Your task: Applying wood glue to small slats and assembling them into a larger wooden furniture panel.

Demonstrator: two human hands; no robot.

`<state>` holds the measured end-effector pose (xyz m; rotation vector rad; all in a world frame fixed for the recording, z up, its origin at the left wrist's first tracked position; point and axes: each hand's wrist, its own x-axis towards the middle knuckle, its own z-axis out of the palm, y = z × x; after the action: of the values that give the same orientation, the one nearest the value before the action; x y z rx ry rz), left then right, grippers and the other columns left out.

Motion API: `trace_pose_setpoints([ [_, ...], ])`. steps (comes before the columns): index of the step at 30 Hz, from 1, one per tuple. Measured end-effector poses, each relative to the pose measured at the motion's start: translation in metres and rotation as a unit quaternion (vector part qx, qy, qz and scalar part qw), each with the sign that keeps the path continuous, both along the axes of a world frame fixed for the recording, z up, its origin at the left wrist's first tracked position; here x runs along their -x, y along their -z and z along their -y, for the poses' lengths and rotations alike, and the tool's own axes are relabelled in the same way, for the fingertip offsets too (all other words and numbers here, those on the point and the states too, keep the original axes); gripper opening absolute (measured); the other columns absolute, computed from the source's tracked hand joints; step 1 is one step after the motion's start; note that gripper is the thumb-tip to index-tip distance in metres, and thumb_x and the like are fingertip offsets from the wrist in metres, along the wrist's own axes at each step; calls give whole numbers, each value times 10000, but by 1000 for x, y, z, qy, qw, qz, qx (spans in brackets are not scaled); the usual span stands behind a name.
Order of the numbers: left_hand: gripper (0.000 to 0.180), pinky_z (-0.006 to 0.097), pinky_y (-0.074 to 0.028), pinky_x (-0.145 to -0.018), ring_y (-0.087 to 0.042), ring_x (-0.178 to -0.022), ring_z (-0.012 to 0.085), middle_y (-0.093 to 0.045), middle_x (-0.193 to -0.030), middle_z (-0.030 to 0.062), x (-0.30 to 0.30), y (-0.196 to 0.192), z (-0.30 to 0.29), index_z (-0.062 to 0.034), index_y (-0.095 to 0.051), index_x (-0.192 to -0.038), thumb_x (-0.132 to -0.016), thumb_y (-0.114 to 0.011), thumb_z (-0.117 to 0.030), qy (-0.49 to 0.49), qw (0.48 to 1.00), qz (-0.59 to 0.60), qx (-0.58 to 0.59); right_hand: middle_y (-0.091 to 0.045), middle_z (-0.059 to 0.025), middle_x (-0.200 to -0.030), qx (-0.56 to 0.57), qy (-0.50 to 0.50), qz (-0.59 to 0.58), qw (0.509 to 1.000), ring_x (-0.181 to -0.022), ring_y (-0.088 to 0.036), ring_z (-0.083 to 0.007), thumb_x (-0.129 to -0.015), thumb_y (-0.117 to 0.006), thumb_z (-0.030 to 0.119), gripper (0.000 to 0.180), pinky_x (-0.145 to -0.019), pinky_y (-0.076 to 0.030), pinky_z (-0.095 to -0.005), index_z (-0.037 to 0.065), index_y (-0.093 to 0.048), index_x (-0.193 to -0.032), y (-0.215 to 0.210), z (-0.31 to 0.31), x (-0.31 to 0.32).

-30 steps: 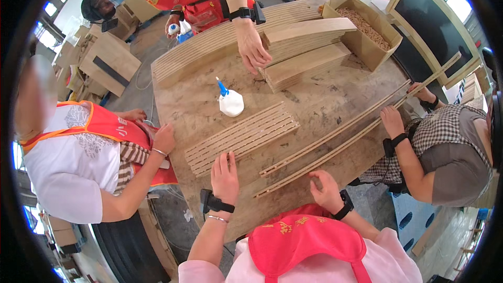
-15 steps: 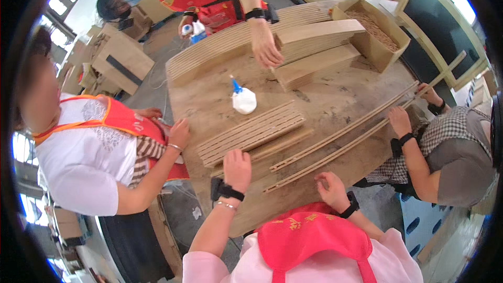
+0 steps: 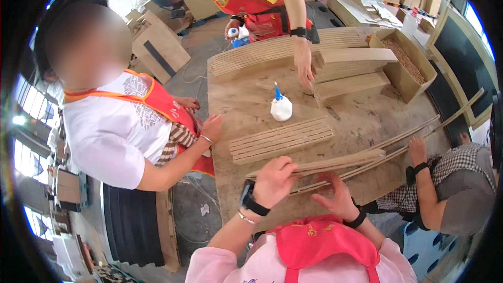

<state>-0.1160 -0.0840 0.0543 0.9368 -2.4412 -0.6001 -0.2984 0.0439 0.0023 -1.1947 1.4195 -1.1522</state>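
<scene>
My left hand (image 3: 272, 182) is closed round a pale wooden strip (image 3: 351, 159), which is raised over the near part of the table and slants off to the right. My right hand (image 3: 336, 197) is just below that strip with thumb and fingers curved apart; whether a fingertip touches it I cannot tell. Behind the held piece, two long thin wooden strips (image 3: 407, 135) lie across the table toward the right. A slotted stack of wooden slats (image 3: 282, 140) rests ahead of my left hand. Beyond it stands a white glue bottle (image 3: 281, 109) with a blue nozzle.
Across the wooden table (image 3: 246, 86), a co-worker's hand (image 3: 304, 63) reaches beside stacked boards (image 3: 356, 65). A cardboard box (image 3: 419, 88) of small brown pieces stands at the far right. Other people's hands are at the left edge (image 3: 211, 127) and right edge (image 3: 417, 150).
My left hand has picked up a wooden strip from beside the slotted stack and lifted it. My right hand has come up close to it. The view has shifted left.
</scene>
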Motion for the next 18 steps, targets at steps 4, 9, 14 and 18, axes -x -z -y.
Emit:
trace_pose_setpoints([
  [4,279,386,-494,-765,-582,-909,296,-584,-968,79,10,2,-8,-63,-640,-975,-699,-686,-56,-8,997,-76,9,-457,-126,-1333,48,30,137,989,-1235,-472,-226,-836,-694,39,650,-932,-481,-357,11,-336,-1378,-8,18,-15],
  [9,379,385,-488,-801,-565,-960,322,-573,-1035,121,14,14,-12,-53,-633,-1039,-676,-728,-4,-5,992,-130,-8,-563,-96,-1200,65,113,159,979,-1052,-590,-184,-831,-713,37,572,-818,-518,-309,-7,-406,-1311,-3,36,-20],
  [14,488,392,-462,-865,-530,-1028,333,-536,-1104,124,24,23,-18,-65,-589,-1111,-653,-710,51,9,990,-136,-35,-689,-78,-936,21,154,133,979,-833,-641,-115,-816,-731,58,225,-730,-517,-269,-43,-653,-1001,-25,51,-23],
  [18,651,429,-405,-1009,-456,-1219,416,-456,-1303,267,11,17,-24,-68,-489,-1330,-739,-748,-157,20,994,1,-112,-687,-98,-936,-7,144,63,988,-830,-645,-118,-796,-725,54,266,-727,-514,-277,-51,-641,-1025,-19,51,-15],
])
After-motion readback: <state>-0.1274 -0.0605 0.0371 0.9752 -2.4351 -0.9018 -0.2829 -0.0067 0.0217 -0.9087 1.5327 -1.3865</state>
